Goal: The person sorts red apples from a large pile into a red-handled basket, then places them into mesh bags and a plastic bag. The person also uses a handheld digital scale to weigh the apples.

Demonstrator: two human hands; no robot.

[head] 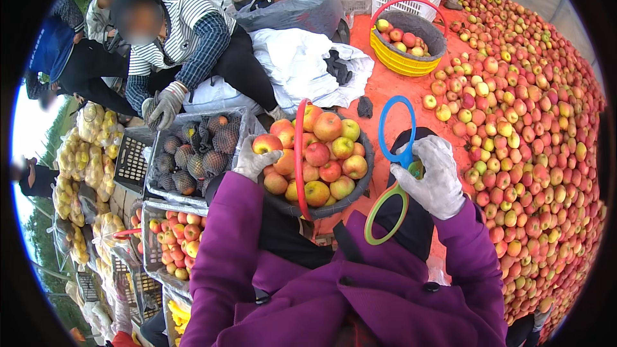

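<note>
A grey-lined basket [328,210] full of red and yellow apples stands before me, its red handle [300,154] arching over them. My left hand [251,160], in a pale work glove, holds a red-yellow apple [267,143] at the basket's left rim. To the right of the basket, my gloved right hand [429,173] grips plastic sizing rings by their middle, between thumb and fingers. A blue ring [383,130] points up and a yellow-green ring [368,224] points down; the part inside the hand is partly hidden.
A lined crate [154,164] of apples in dark foam nets stands left, with a crate of bare apples [178,241] below it. A large apple pile [530,154] spreads right. A yellow basket [402,60] stands ahead. A co-worker's gloved hands [166,106] are above the netted apples.
</note>
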